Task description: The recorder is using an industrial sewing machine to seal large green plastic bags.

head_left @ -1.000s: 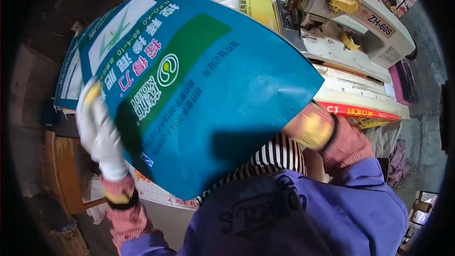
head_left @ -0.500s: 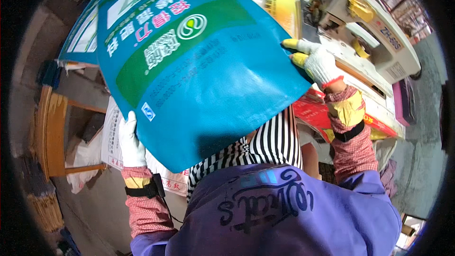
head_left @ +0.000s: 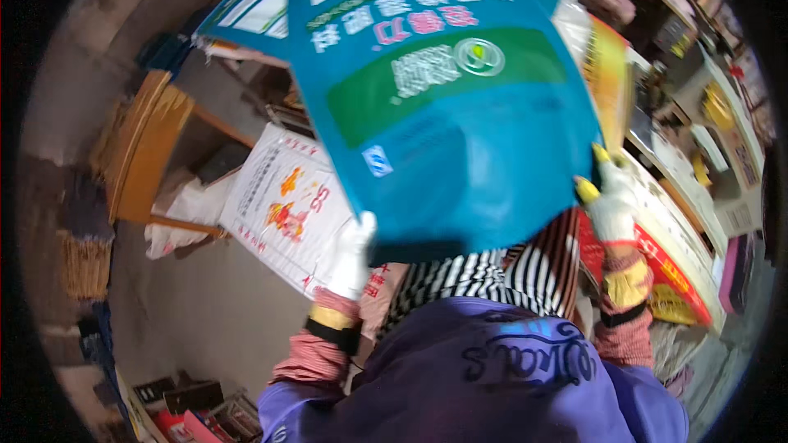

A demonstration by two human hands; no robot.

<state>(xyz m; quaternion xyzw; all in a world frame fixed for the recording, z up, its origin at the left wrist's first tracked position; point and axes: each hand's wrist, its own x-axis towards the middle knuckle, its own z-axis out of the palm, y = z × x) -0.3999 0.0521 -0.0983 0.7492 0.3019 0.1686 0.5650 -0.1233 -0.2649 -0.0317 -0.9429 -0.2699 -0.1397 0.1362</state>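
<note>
A large blue-green printed plastic bag (head_left: 484, 172) with a green band is spread in front of me, its lower edge over my lap. My left hand (head_left: 353, 258), in a white glove, grips the bag's lower left edge; the fingers beneath are partly hidden. At the right edge, my right hand (head_left: 614, 205), in a white glove with yellow fingertips, holds the bag near its lower right corner. Its two visible fingertips are apart at the edge. The bag's upper part runs over another blue-green bag (head_left: 254, 20) at the far left.
A white printed sack (head_left: 283, 201) lies left of the bag beside a wooden stool (head_left: 148, 148). Right of me are red-and-yellow packaging (head_left: 673, 275) and a pale machine (head_left: 730, 139). Brown bundles (head_left: 86, 267) lie at the far left, with assorted items (head_left: 197, 410) at lower left.
My view has swung left, so the scene appears shifted to the right. Both hands stay at the bag's edges, and more of the white sack shows. The right hand sits lower in the picture.
</note>
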